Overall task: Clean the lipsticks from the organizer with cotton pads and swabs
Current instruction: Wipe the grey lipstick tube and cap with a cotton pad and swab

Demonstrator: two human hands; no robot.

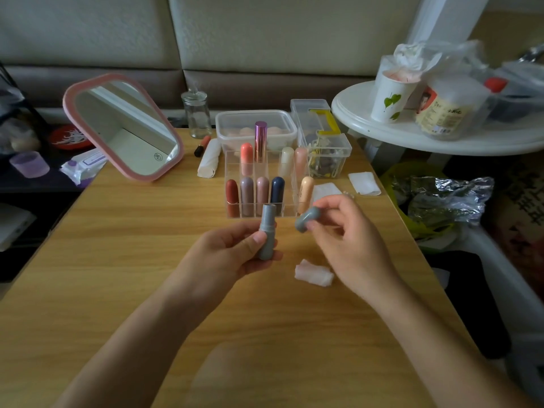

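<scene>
One lipstick (pixel 266 231), one cap (pixel 307 219), between fingers (pixel 276 255)

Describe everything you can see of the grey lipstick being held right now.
The grey lipstick is a matte, plastic-looking tube, uncapped and nearly upright, with its narrower top section exposed; no colour bullet shows. The left hand holds its lower half, thumb across the front, above the table just in front of the organizer. Its rounded grey cap is apart from it, pinched in the right hand.
</scene>
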